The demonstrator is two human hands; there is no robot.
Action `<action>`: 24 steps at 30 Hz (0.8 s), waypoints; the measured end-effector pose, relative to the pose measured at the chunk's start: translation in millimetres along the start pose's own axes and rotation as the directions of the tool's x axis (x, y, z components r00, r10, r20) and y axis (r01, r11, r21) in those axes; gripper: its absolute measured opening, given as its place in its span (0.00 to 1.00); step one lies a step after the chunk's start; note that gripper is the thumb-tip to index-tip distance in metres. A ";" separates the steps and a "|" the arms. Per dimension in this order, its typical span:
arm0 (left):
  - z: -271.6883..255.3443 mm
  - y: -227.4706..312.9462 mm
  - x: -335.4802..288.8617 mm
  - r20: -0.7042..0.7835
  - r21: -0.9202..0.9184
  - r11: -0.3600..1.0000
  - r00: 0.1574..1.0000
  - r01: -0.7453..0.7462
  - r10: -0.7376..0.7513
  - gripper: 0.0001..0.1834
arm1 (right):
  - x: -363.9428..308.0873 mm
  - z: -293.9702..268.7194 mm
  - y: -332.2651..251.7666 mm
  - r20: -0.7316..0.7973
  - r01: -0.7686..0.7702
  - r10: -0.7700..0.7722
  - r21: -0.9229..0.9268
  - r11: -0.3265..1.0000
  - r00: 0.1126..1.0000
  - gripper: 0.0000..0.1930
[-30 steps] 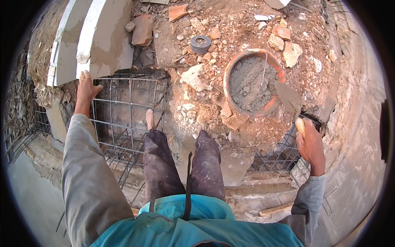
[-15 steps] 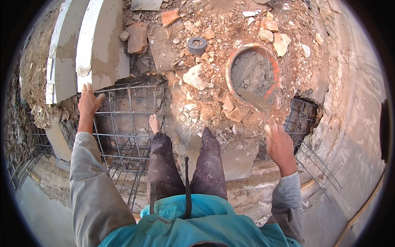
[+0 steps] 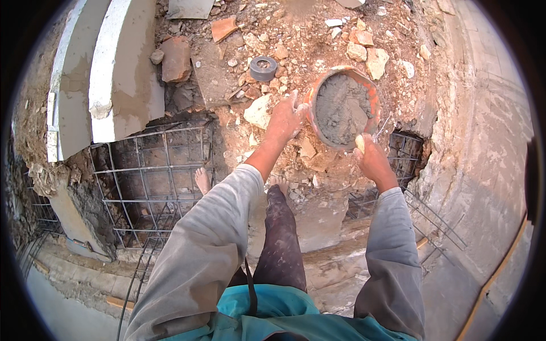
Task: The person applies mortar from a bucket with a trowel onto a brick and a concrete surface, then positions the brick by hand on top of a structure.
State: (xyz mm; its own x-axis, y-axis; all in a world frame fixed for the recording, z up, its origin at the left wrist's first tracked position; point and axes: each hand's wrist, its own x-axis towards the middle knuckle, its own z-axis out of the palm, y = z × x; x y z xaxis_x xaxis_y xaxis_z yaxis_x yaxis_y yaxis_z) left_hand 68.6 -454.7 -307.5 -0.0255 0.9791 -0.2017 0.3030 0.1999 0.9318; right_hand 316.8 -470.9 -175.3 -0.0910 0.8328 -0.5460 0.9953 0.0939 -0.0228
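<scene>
1. One orange bucket (image 3: 312, 120) of grey mortar (image 3: 339, 103) stood right of centre.
2. One trowel (image 3: 359, 144) was there; the right hand (image 3: 373, 163), at the bucket's near right, had its fingers closed around the handle.
3. The left hand (image 3: 285, 119), fingers slightly parted, was at the bucket's left rim; whether it gripped, I cannot tell.
4. One dark ring (image 3: 253, 69) lay farther left, two pale slabs (image 3: 126, 68) far left.
5. Reddish, rubble-strewn earth (image 3: 307, 34) spread beneath, with grey concrete (image 3: 478, 131) along the right.

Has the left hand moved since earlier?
Yes: the left hand went right, from the right-hand pale slab to the left side of the mortar bucket.
</scene>
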 end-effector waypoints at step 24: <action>24.3 13.2 0.5 0.032 -0.113 0.980 0.986 0.165 -0.163 0.20 | 9.2 39.6 -48.3 0.129 -0.141 0.145 0.987 0.080 0.981 0.21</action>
State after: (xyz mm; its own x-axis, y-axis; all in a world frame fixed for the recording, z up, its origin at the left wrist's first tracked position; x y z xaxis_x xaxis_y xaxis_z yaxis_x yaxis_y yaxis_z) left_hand 95.7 -452.5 -302.6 -0.0442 0.9319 -0.3601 0.1852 0.3618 0.9137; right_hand 269.1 -489.4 -212.4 0.0591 0.7605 -0.6466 0.1243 -0.6483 -0.7511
